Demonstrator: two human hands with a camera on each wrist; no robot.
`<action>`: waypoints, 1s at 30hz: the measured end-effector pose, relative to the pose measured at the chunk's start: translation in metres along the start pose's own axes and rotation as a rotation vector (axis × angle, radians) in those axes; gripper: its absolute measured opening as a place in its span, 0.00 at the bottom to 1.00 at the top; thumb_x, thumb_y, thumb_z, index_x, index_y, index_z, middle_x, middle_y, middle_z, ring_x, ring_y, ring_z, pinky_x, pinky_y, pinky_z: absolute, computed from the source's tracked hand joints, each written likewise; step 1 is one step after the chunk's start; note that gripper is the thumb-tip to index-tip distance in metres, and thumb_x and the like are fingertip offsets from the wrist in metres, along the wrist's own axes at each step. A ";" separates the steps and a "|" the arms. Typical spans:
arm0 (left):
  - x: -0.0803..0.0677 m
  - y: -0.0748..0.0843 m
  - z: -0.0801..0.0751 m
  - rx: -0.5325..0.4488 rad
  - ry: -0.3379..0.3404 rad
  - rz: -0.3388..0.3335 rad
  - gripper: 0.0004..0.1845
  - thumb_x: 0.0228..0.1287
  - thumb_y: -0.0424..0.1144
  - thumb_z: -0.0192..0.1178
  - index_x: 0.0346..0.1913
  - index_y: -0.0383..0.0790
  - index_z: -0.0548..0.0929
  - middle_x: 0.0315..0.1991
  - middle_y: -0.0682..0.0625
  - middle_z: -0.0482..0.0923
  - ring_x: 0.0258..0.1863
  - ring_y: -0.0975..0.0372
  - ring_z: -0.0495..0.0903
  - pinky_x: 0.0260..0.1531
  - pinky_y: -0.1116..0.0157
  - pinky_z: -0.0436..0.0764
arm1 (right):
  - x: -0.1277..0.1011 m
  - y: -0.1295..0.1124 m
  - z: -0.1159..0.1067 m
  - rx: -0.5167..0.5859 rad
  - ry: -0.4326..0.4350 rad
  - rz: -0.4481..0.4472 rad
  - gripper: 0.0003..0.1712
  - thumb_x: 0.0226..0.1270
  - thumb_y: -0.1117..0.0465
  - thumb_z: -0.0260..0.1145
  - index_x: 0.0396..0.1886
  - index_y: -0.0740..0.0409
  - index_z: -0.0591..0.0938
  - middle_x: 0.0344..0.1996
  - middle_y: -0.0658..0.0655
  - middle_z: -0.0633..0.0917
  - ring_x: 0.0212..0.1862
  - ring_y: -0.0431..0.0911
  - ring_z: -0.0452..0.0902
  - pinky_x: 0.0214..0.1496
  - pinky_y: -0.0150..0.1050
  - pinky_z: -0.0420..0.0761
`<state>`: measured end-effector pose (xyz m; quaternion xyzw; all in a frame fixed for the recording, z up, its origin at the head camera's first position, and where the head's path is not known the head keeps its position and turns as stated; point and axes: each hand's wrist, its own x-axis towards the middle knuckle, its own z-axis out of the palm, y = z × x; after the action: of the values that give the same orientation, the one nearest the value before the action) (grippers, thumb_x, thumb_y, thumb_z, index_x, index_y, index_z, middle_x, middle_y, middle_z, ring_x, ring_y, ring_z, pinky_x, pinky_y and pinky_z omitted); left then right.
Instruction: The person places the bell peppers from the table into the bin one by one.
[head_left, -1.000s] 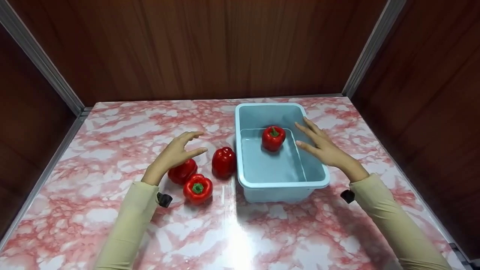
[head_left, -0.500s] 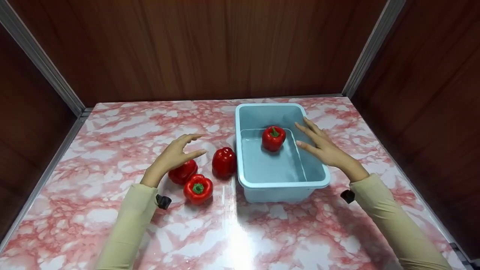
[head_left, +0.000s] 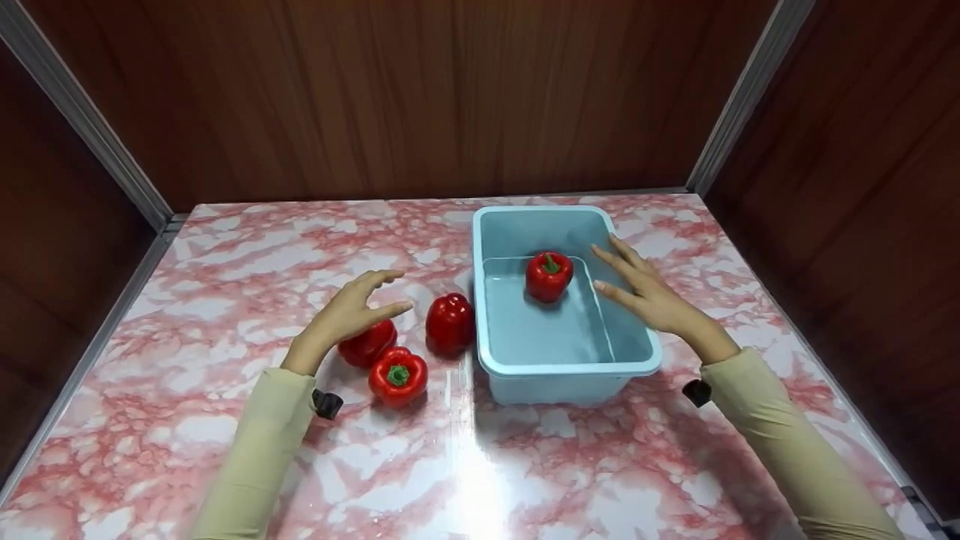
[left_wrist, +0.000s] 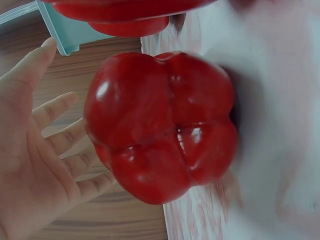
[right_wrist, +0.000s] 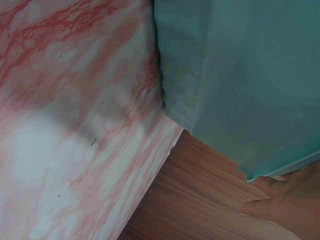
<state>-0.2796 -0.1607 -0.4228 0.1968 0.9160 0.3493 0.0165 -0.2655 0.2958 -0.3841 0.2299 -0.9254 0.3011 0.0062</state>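
Note:
Above a red bell pepper point(head_left: 367, 346) on the table, my left hand point(head_left: 346, 311) hovers with fingers spread and nothing in it. The left wrist view shows that bell pepper point(left_wrist: 162, 127) large, beside the loosely extended fingers. A second bell pepper point(head_left: 398, 377), green stem up, sits just in front, and a third point(head_left: 450, 324) lies against the light blue bin point(head_left: 566, 370). Inside the bin stands another bell pepper point(head_left: 549, 276). My right hand point(head_left: 649, 296) is over the bin's right rim, fingers spread, holding nothing; whether it touches the rim I cannot tell.
The table point(head_left: 225, 315) has a red and white marbled top. Dark wood panels point(head_left: 420, 97) enclose it at the back and both sides, with grey metal strips at the corners. The bin's walls rise on the right half of the table.
My left hand has sunk very slightly toward the near side. The right hand, the bin and the bell peppers stay where they were.

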 end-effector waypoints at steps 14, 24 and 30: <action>-0.004 -0.009 0.001 0.005 -0.028 -0.012 0.39 0.52 0.65 0.59 0.65 0.50 0.67 0.63 0.48 0.67 0.61 0.49 0.67 0.58 0.48 0.68 | -0.001 -0.001 -0.001 0.005 -0.002 0.001 0.34 0.68 0.44 0.54 0.71 0.43 0.58 0.73 0.56 0.44 0.73 0.58 0.35 0.65 0.67 0.28; -0.007 -0.012 0.002 0.035 -0.058 -0.062 0.41 0.51 0.67 0.59 0.65 0.50 0.67 0.63 0.45 0.66 0.59 0.49 0.68 0.56 0.47 0.69 | 0.001 0.001 0.001 -0.002 0.019 -0.013 0.34 0.68 0.46 0.55 0.70 0.48 0.60 0.73 0.58 0.45 0.73 0.59 0.37 0.65 0.68 0.32; -0.009 -0.012 0.002 0.018 -0.057 -0.050 0.39 0.52 0.63 0.61 0.64 0.49 0.68 0.63 0.45 0.67 0.59 0.48 0.69 0.56 0.49 0.69 | 0.001 0.002 0.001 0.000 0.016 -0.018 0.34 0.68 0.46 0.55 0.71 0.46 0.60 0.73 0.59 0.45 0.72 0.60 0.37 0.65 0.68 0.31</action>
<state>-0.2752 -0.1708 -0.4331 0.1842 0.9228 0.3347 0.0496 -0.2667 0.2958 -0.3860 0.2359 -0.9232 0.3029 0.0163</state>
